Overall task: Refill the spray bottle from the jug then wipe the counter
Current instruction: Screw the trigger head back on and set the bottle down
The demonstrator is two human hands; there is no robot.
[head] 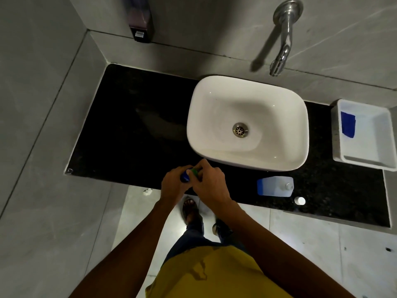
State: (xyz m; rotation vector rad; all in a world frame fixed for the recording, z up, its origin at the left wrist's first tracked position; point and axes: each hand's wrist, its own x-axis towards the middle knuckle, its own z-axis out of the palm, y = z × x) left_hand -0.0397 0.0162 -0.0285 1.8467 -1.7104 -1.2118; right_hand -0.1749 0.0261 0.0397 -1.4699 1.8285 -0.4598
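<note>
While hands (193,183) grip it, spray bottle (185,177) mostly hidden.

Basin (247,123) sits on counter (120,134), right of ctr; tap (282,39) on wall behind it. Tray (363,136) at counter's far right, holding a cloth (348,124). Jug (275,186) stands in front of basin nr front edge, its cap (300,200) just to its right. Both hands, left hand (174,186) & right hand (209,182), meet on spray bottle (187,175) at front edge, left of jug. Dispenser (140,20) on wall, back left.
</note>
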